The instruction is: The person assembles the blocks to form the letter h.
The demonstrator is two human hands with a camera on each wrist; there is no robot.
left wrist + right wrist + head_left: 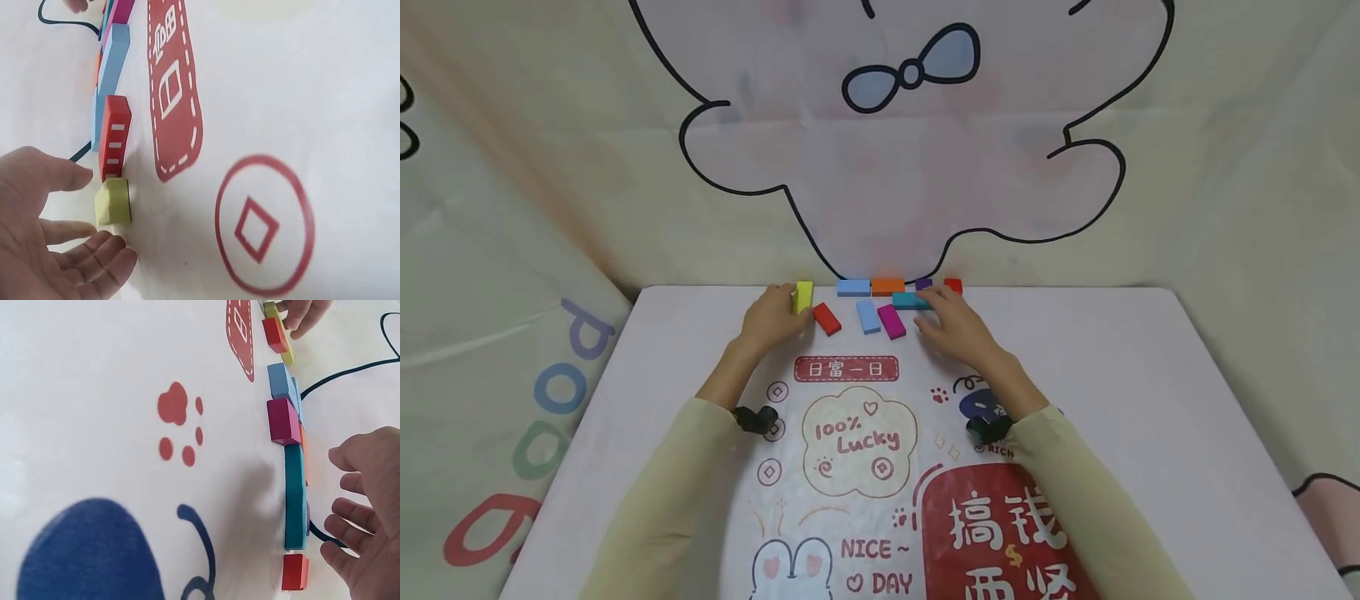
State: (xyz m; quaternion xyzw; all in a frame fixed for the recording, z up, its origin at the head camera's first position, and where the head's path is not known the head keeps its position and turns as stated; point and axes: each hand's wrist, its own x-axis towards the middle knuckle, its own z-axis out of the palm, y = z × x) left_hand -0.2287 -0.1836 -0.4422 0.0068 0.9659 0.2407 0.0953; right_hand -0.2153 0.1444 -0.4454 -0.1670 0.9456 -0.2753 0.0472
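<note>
My left hand [773,317] is at the far left end of a group of coloured blocks, beside a yellow-green block [803,297]. In the left wrist view its thumb and fingers [69,232] are spread around that block, with a gap visible. A red block [827,319] lies tilted just right of it. Over the right end of the group hovers my right hand [957,327], its fingers loosely bent and apart. Under its fingertips is a teal block [910,301]; the right wrist view shows space between that block [295,497] and the fingers.
Along the table's back edge lie a light blue block [853,288], an orange block [887,287], a purple block [923,284] and a second red block [953,285]. In front are another light blue block [868,317] and a magenta block [892,322]. A printed curtain [1015,183] hangs behind.
</note>
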